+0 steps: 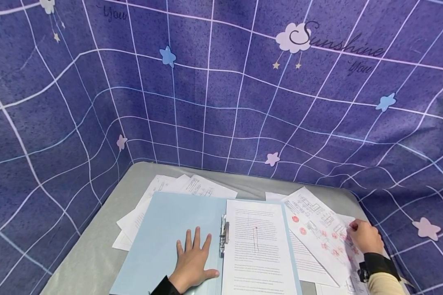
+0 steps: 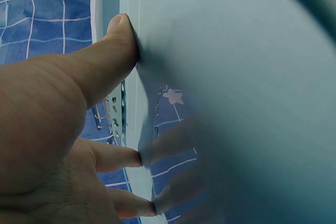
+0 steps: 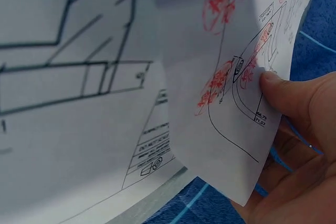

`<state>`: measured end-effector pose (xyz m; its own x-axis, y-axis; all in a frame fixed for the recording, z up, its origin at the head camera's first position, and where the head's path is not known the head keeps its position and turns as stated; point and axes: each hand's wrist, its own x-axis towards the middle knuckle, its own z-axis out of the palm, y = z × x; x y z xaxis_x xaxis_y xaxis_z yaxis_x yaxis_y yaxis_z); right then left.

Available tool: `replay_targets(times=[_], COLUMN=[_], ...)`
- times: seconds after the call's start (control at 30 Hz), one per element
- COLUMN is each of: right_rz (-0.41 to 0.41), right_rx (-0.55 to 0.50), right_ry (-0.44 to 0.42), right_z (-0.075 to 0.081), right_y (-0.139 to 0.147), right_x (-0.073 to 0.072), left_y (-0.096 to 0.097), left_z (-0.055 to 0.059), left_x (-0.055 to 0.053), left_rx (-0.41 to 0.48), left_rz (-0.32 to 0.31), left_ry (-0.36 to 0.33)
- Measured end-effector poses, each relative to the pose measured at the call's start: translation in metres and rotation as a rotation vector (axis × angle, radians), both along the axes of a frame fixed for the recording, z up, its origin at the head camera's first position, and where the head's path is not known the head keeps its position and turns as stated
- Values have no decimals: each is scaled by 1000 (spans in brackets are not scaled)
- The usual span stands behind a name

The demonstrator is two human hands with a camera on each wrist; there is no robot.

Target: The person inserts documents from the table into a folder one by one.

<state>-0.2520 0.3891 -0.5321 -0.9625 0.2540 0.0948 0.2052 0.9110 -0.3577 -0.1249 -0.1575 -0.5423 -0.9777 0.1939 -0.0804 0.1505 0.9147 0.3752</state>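
Observation:
A light blue folder [image 1: 177, 217] lies spread out in the head view, with a metal clip [image 1: 223, 237] along its spine and printed pages [image 1: 260, 262] on its right side. My left hand [image 1: 193, 262] rests on the folder's left cover, fingers spread. The left wrist view shows the thumb [image 2: 118, 40] and fingertips touching the glossy cover. At the far right, my right hand [image 1: 367, 237] pinches the edge of a sheet with line drawings and red stamps [image 3: 231, 108]. Its thumb lies on the printed face, the other fingers behind the paper.
Loose papers [image 1: 210, 188] stick out behind and left of the folder. More sheets, one a slanted drawing with red stamps [image 1: 310, 209], overlap at its right. The grey tabletop [image 1: 85, 258] meets a blue gridded curtain [image 1: 221, 123] at the back and sides.

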Motion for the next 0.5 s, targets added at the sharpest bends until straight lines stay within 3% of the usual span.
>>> replay_targets(times=[0.27, 0.5], right_rz=[20, 4], right_rx=[26, 22], right_ry=[40, 160], right_z=[18, 52], right_y=[1, 2], right_x=[12, 36], left_y=[-3, -2], left_z=[0, 1], left_x=[0, 0], left_rx=[12, 7], left_rz=[-7, -4], left_ry=[-26, -23])
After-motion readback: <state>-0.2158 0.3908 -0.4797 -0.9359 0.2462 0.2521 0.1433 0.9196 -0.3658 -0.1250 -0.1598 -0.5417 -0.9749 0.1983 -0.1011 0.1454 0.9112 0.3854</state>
